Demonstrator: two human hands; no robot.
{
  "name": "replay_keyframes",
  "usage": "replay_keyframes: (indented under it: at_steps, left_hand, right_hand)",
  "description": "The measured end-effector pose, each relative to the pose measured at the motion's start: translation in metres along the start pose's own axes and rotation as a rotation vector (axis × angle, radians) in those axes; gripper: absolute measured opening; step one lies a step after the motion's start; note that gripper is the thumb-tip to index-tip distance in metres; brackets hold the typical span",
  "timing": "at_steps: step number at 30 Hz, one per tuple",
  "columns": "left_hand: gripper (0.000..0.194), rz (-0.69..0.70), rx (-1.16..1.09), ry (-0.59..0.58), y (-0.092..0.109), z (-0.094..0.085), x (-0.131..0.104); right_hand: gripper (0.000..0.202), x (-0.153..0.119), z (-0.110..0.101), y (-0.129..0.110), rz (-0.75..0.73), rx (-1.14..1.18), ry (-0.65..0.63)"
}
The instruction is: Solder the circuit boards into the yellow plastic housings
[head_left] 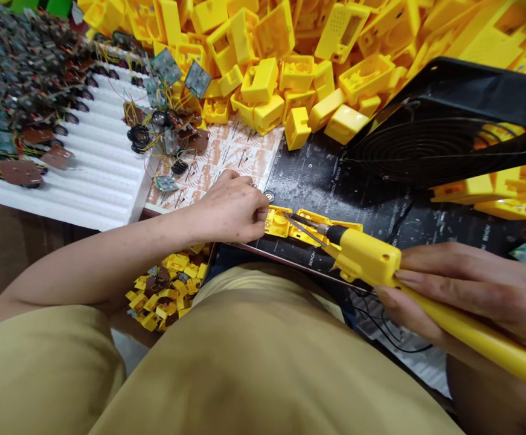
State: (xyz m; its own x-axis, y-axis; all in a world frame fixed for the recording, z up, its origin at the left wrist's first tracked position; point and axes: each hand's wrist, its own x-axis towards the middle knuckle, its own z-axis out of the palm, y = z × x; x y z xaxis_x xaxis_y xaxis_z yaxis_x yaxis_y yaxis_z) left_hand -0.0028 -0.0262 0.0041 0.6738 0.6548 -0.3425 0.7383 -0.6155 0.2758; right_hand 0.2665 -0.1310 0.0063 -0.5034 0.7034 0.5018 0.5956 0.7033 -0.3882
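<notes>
My right hand (466, 290) is closed on a yellow tool (366, 254) with a thin metal tip, like a soldering iron. Its tip points left, over small open yellow casings (308, 228) lying at the front edge of the black bench. My left hand (240, 208) has its fingers curled down at the left end of these casings, by the leftmost one (278, 222). What its fingertips hold, if anything, is hidden. A small round metallic part (269, 196) lies just beyond the left fingers.
Yellow casings (258, 84) are heaped at the back. A black fan (444, 127) stands at the right. Wired circuit boards (22, 96) cover a white foam sheet (95, 196) at left. Below the bench edge is a box of yellow parts (167, 293).
</notes>
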Motion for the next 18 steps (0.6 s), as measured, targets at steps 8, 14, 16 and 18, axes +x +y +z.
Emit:
replay_keyframes:
  at_steps: [8, 14, 16, 18]
  left_hand:
    - [0.014, 0.038, 0.035, 0.026, 0.002, -0.001, -0.004]
    - [0.015, -0.007, -0.258, 0.185, -0.016, 0.008, -0.014]
    - [0.019, -0.027, -0.432, 0.256, -0.023, 0.016, -0.015]
    - [0.021, -0.010, -0.495, 0.283, -0.027, 0.021, -0.014]
  right_hand:
    - [0.047, -0.010, 0.009, 0.004, 0.068, 0.048, 0.002]
    - [0.072, -0.022, 0.009, 0.002, 0.120, -0.074, 0.027]
    - [0.069, -0.023, 0.009, 0.001, 0.152, -0.073, 0.051]
    - [0.065, -0.023, 0.010, 0.002, 0.174, -0.052, 0.057]
